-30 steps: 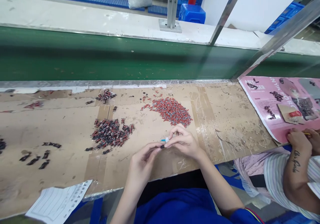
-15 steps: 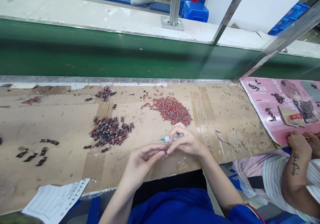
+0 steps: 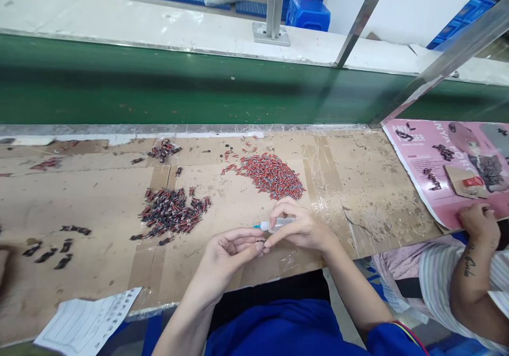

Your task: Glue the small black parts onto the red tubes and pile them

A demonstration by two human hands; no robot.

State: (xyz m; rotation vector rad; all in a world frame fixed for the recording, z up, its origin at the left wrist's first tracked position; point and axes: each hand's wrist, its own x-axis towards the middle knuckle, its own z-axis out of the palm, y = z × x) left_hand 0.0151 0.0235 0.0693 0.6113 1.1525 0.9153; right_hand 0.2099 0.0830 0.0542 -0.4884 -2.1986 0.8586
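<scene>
My left hand [image 3: 233,252] pinches a small dark part [image 3: 261,241] between thumb and fingertips; most of it is hidden. My right hand [image 3: 298,226] is curled round a small translucent squeeze bottle [image 3: 281,222] with a blue needle tip, which points left above the left fingertips. Its thumb and a finger come close to the small part; whether they touch it I cannot tell. Just beyond the right hand lies a heap of small red-and-silver pieces [image 3: 272,175]. Left of my hands is a pile of black-and-red parts [image 3: 173,210].
Cardboard [image 3: 222,191] covers the bench. A smaller pile [image 3: 164,150] and several loose black parts [image 3: 48,255] lie leftward. A paper sheet [image 3: 89,319] overhangs the front edge. At right, a co-worker's hand [image 3: 479,223] rests by a pink poster [image 3: 421,186]. A green strip [image 3: 178,90] runs behind.
More of the squeeze bottle shows now beneath my right fingers. Both hands stay close together. The co-worker's hand has shifted, and a brown shape has come in at the left edge.
</scene>
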